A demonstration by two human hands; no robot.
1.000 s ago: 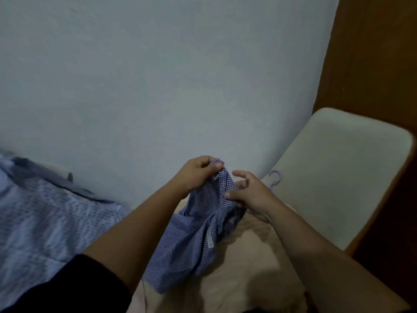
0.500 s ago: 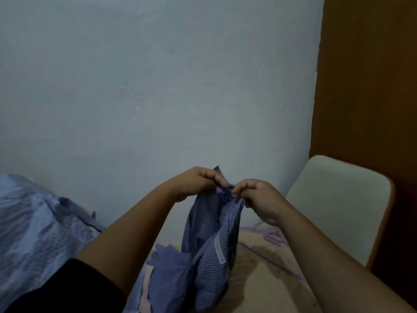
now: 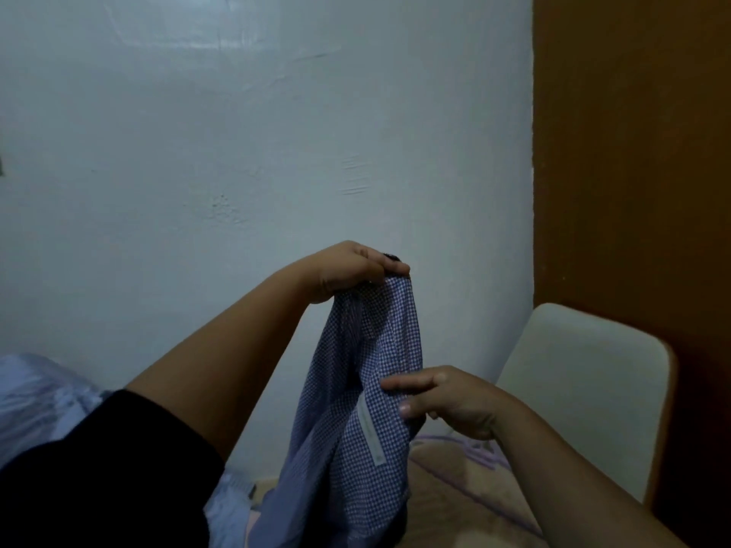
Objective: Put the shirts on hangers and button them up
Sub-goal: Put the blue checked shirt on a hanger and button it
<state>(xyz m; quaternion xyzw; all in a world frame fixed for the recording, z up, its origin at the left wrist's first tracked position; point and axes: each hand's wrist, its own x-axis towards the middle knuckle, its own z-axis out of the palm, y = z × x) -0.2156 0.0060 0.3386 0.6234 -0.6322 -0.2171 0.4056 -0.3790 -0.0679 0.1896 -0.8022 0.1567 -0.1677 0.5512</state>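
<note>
A blue-and-white checked shirt (image 3: 356, 409) hangs in front of me, bunched lengthwise, with a white label strip on its inner side. My left hand (image 3: 348, 270) grips its top edge, raised in front of the pale wall. Lower down, my right hand (image 3: 447, 401) pinches the shirt's right edge between thumb and fingers, the index finger stretched along the cloth. A purple hanger (image 3: 474, 452) lies on the beige surface behind my right hand, mostly hidden by it.
A cream chair back with a wooden rim (image 3: 585, 389) stands at the right, in front of a brown wooden panel (image 3: 633, 152). Light blue cloth (image 3: 35, 397) is heaped at the left. The beige surface (image 3: 455, 508) lies below the shirt.
My left hand has lifted the shirt's top edge higher. My right hand has let go of the top and moved down to pinch the shirt's side.
</note>
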